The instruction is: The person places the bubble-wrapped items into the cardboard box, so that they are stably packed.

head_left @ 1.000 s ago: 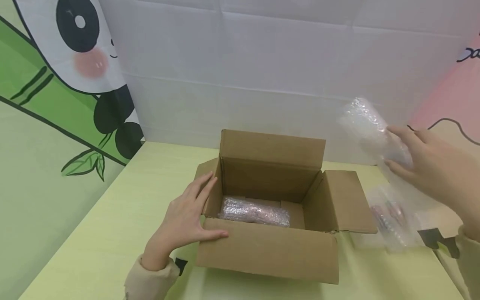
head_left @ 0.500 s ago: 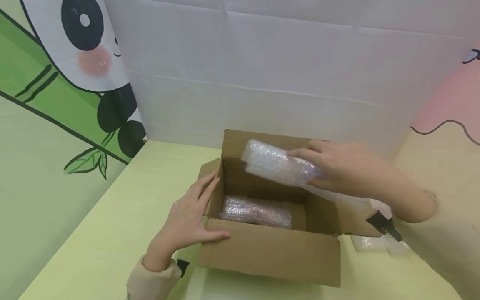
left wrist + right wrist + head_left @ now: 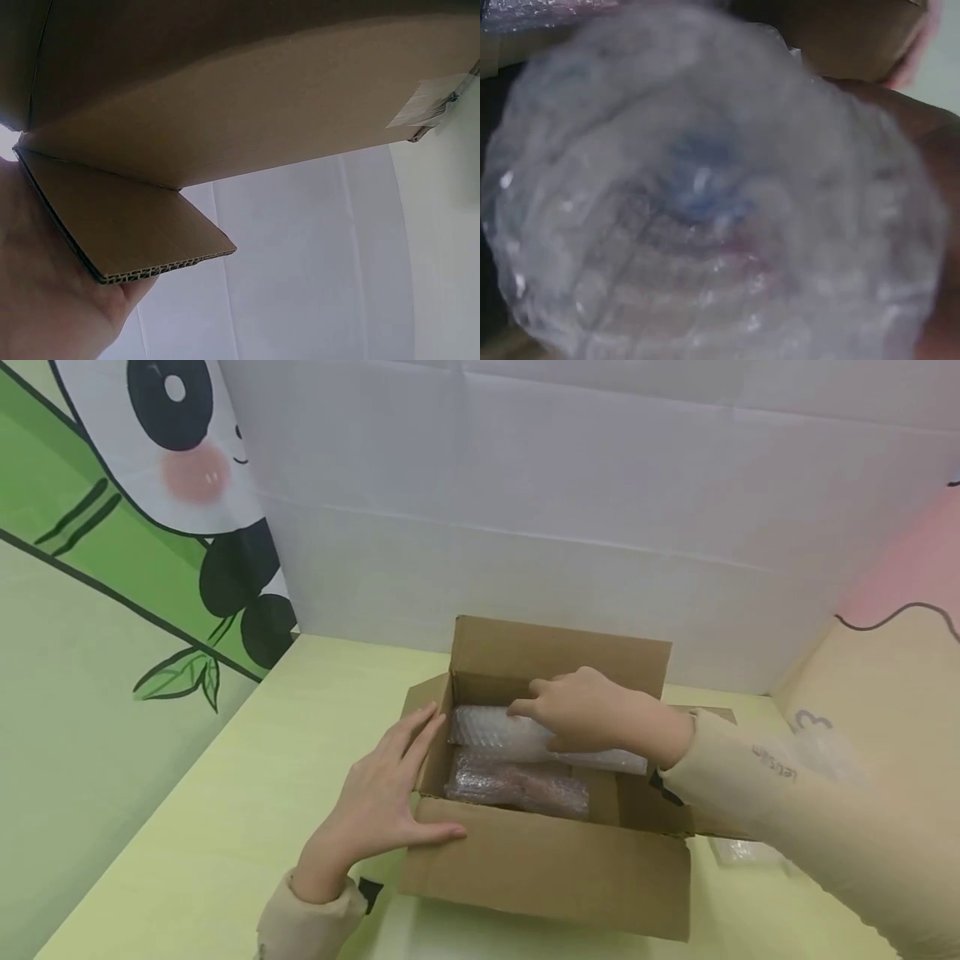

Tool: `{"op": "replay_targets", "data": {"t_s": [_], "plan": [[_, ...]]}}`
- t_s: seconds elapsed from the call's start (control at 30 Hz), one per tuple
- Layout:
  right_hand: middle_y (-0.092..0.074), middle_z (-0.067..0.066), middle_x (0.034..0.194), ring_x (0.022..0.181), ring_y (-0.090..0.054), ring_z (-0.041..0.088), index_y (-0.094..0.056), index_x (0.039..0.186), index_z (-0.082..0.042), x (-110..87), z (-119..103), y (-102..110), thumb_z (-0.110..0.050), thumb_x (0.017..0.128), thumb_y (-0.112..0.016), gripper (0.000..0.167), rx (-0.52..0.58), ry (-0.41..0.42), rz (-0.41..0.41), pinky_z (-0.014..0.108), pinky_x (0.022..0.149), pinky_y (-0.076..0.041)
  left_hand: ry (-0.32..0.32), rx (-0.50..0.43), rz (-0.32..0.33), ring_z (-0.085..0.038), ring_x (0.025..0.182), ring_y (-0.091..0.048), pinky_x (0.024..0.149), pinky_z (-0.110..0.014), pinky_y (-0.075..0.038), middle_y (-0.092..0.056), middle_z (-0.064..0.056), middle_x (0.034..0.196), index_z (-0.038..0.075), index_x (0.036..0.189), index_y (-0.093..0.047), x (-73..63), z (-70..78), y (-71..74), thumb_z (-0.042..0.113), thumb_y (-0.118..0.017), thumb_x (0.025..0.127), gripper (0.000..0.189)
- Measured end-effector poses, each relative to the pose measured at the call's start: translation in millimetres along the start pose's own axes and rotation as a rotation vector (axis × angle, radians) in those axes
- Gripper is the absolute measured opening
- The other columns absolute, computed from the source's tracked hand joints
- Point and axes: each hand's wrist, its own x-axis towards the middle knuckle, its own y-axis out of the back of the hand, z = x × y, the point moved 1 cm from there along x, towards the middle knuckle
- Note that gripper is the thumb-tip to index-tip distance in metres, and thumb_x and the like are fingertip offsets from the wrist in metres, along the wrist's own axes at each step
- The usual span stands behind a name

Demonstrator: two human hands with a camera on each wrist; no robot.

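Note:
An open cardboard box (image 3: 540,877) sits on the table. My left hand (image 3: 375,785) rests at its left front corner, fingers fairly straight along the left side and thumb laid on the front flap. In the left wrist view, part of that hand (image 3: 60,277) shows behind a side flap (image 3: 127,217). Inside the box, my right hand (image 3: 585,710) grips a bubble-wrapped roll (image 3: 491,735) from above; its contents are unclear. The roll's round end (image 3: 705,195) fills the right wrist view, blurred, with something bluish within. Another bubble-wrapped bundle (image 3: 517,785), slightly pinkish, lies nearer the front wall.
More bubble-wrapped material (image 3: 746,852) lies on the table (image 3: 225,827) right of the box, partly hidden by my right sleeve (image 3: 780,802). The box's flaps are folded outward. A pale wall cloth (image 3: 525,510) stands close behind the box.
My right hand has carried the bubble-wrapped roll from right of the box leftward and down into it, behind the other bundle. The left hand has stayed at the box corner.

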Motion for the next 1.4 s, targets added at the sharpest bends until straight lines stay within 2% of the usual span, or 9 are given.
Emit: {"op": "replay_targets", "data": {"t_s": [0.17, 0.4, 0.53, 0.67, 0.8, 0.9, 1.0, 1.27, 1.4], "plan": [[-0.066, 0.005, 0.1, 0.07, -0.062, 0.019, -0.058, 0.131, -0.021, 18.4, -2.6, -18.6, -0.02, 0.085, -0.072, 0.048, -0.027, 0.014, -0.04, 0.034, 0.051, -0.048, -0.007, 0.0, 0.002, -0.027, 0.136, -0.041, 0.064, -0.032, -0.053, -0.031, -0.01, 0.156, 0.007, 0.152, -0.03, 1.3, 1.9, 0.6, 0.086, -0.06, 0.062, 0.123], [-0.066, 0.008, 0.11, 0.058, -0.044, 0.009, -0.048, 0.141, -0.02, 34.6, -3.2, -49.6, -0.013, 0.093, -0.062, 0.051, -0.003, -0.01, -0.138, 0.024, 0.043, -0.029, -0.007, 0.004, -0.002, -0.027, 0.135, -0.043, 0.059, -0.028, -0.05, -0.031, -0.01, 0.156, 0.007, 0.151, -0.031, 2.5, 3.8, 1.3, 0.086, -0.06, 0.062, 0.122], [-0.067, 0.008, 0.11, 0.06, -0.044, 0.009, -0.046, 0.143, -0.02, 37.9, -2.4, -61.8, -0.011, 0.092, -0.064, 0.055, 0.025, -0.013, -0.146, 0.024, 0.044, -0.028, -0.01, 0.0, -0.009, -0.027, 0.134, -0.043, 0.056, -0.024, -0.047, -0.031, -0.011, 0.156, 0.006, 0.151, -0.03, 3.1, 4.6, 2.0, 0.087, -0.059, 0.063, 0.123], [-0.068, 0.003, 0.087, 0.055, -0.035, 0.008, -0.05, 0.139, -0.022, 40.0, -3.6, -70.0, -0.007, 0.091, -0.062, 0.051, -0.047, -0.012, -0.093, 0.024, 0.043, -0.025, -0.01, 0.002, -0.005, -0.028, 0.135, -0.042, 0.058, -0.026, -0.049, -0.032, -0.011, 0.156, 0.006, 0.151, -0.03, 3.6, 4.5, 2.7, 0.086, -0.06, 0.062, 0.123], [-0.045, -0.003, 0.054, 0.051, -0.021, 0.008, -0.054, 0.134, -0.024, 41.4, -7.4, -72.2, -0.004, 0.09, -0.06, 0.049, -0.134, -0.038, -0.045, 0.023, 0.041, -0.018, -0.009, 0.001, 0.001, -0.027, 0.136, -0.042, 0.058, -0.027, -0.05, -0.032, -0.011, 0.155, 0.006, 0.151, -0.031, 3.4, 3.6, 3.2, 0.086, -0.06, 0.062, 0.123], [-0.034, -0.004, 0.051, 0.049, -0.017, 0.008, -0.057, 0.132, -0.027, 41.1, -9.7, -71.2, -0.005, 0.09, -0.061, 0.047, -0.199, -0.071, -0.019, 0.023, 0.041, -0.018, -0.011, 0.003, 0.004, -0.027, 0.136, -0.042, 0.058, -0.026, -0.049, -0.033, -0.011, 0.155, 0.006, 0.151, -0.031, 3.5, 2.9, 3.2, 0.086, -0.06, 0.063, 0.122], [-0.037, -0.004, 0.051, 0.049, -0.017, 0.007, -0.059, 0.13, -0.028, 40.4, -10.2, -71.4, -0.006, 0.091, -0.061, 0.045, -0.234, -0.091, -0.003, 0.023, 0.041, -0.019, -0.014, 0.002, 0.007, -0.027, 0.136, -0.042, 0.058, -0.026, -0.05, -0.033, -0.012, 0.155, 0.006, 0.151, -0.031, 3.7, 2.6, 3.4, 0.086, -0.059, 0.063, 0.123], [-0.037, -0.004, 0.052, 0.051, -0.023, 0.009, -0.054, 0.134, -0.024, 33.0, -3.3, -63.3, 0.002, 0.091, -0.053, 0.05, -0.039, -0.09, -0.036, 0.025, 0.041, -0.023, -0.016, -0.004, 0.007, -0.028, 0.135, -0.043, 0.056, -0.024, -0.048, -0.034, -0.013, 0.154, 0.005, 0.151, -0.03, 3.5, 2.0, 4.2, 0.09, -0.051, 0.065, 0.123], [-0.052, -0.001, 0.061, 0.05, -0.032, 0.01, -0.052, 0.138, -0.023, 22.4, 0.5, -43.7, -0.005, 0.091, -0.058, 0.051, 0.043, -0.082, -0.004, 0.028, 0.041, -0.032, -0.008, -0.003, 0.002, -0.028, 0.135, -0.042, 0.058, -0.026, -0.05, -0.034, -0.012, 0.155, 0.005, 0.151, -0.029, 2.6, 0.5, 4.0, 0.09, -0.051, 0.065, 0.123]]}}
